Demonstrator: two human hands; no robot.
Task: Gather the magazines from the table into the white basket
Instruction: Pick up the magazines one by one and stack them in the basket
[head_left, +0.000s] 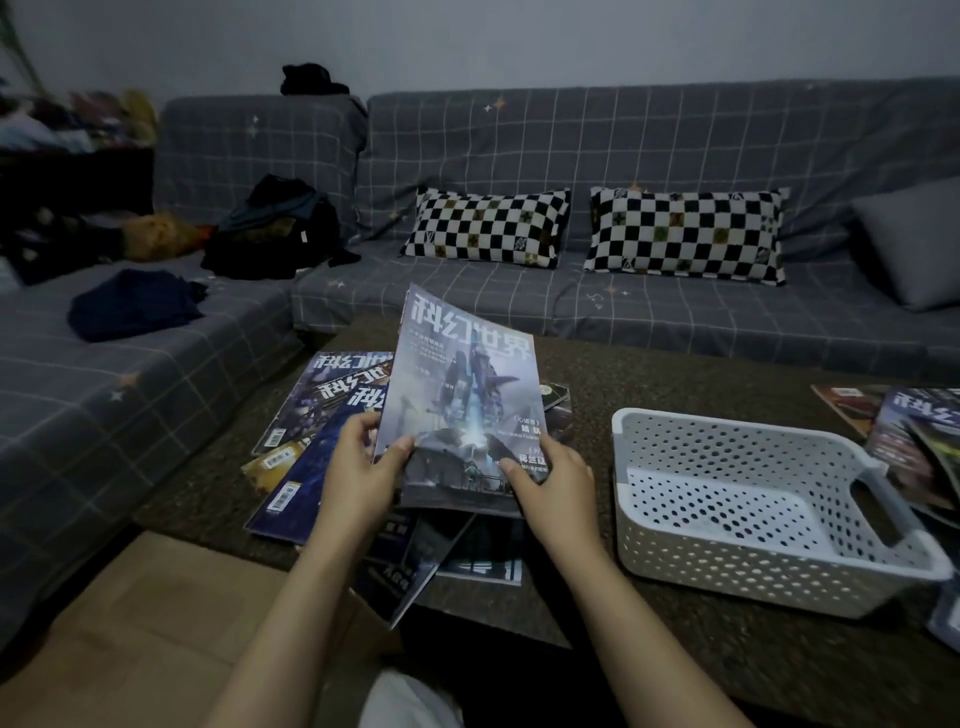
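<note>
A glossy science-fiction magazine with a pale blue-grey cover (460, 395) is held tilted up off the dark speckled tabletop (675, 639), its near short edge low and its title end raised toward the grey checked sofa (623, 156). It is gripped along that near edge from both sides: the left hand (358, 478) is curled round the lower left corner with the thumb on the cover, and the right hand (556, 483) is pinched on the lower right corner, thumb likewise on top. Both grips are thus closed on the same magazine, narrow across its thickness.

The white perforated plastic basket (644, 525) stands on the tabletop to the right of the held magazine, nothing visible inside it, and the right hand is the nearer to it, just beside its left wall. The magazine's long axis runs away from the person, and the basket's longer side appears to run near enough the same way, slightly skewed to the right; it is judged that a sideways carry to the right with little turning would be called for.

Beneath and left of the hands, a fanned pile of dark-covered magazines (311, 436) lies flat on the tabletop, and a further loose heap of magazines (914, 441) lies beyond the basket's right side. Most of the gathering is judged not yet done.
</note>
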